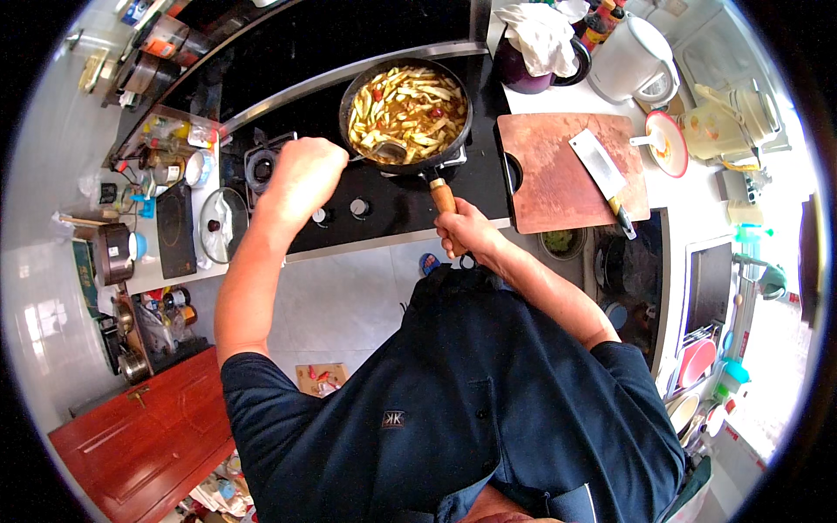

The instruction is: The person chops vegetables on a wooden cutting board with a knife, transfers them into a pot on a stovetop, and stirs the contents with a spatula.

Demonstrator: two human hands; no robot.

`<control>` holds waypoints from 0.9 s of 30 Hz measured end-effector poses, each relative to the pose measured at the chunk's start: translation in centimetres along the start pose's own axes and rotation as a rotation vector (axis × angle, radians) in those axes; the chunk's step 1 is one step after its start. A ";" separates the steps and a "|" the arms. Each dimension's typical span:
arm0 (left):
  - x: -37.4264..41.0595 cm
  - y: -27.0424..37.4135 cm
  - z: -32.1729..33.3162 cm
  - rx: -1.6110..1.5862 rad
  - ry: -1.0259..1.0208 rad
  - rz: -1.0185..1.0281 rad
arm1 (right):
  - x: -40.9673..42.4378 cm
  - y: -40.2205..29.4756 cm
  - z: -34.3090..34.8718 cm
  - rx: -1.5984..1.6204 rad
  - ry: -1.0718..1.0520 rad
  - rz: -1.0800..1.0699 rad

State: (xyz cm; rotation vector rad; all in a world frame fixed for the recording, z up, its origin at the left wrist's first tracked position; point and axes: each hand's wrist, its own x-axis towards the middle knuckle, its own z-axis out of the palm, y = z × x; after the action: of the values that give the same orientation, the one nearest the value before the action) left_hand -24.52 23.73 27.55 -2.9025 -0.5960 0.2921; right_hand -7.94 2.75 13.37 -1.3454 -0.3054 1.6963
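My right hand [472,229] is closed around the wooden handle [443,195] of a dark wok. This wok [467,124] sits on the right burner of a black glass gas hob [405,202]. Pale cut strips, some green-edged, lie in brown sauce with a few red pieces; this food [399,108] fills most of the pan. To the left of the rim, my left hand [310,167] is in a fist around the handle of a metal ladle or spatula. The head of that utensil [390,151] lies partly in the food, and its grip is hidden in my fist.
Right of the hob, a cleaver [600,163] rests on a wooden cutting board [543,176]. Behind are a white electric kettle [633,59] and a purple pot [523,72] with a white cloth. A glass lid [223,225] stands left of the bare left burner [261,170].
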 end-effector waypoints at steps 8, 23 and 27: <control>3.8 1.9 7.5 -0.073 0.067 -0.155 | 0.0 0.0 0.1 -0.002 0.013 0.002; 2.2 0.0 3.8 -0.325 0.195 -0.361 | 0.5 0.5 0.0 0.016 0.029 -0.023; 3.0 0.5 5.9 -0.197 0.309 -0.311 | 0.2 0.2 0.2 0.005 0.025 -0.016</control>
State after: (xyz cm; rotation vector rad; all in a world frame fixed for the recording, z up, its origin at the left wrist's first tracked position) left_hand -22.95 25.17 21.24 -2.8845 -1.0500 -0.2643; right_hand -8.21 2.88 13.16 -1.3556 -0.2964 1.6655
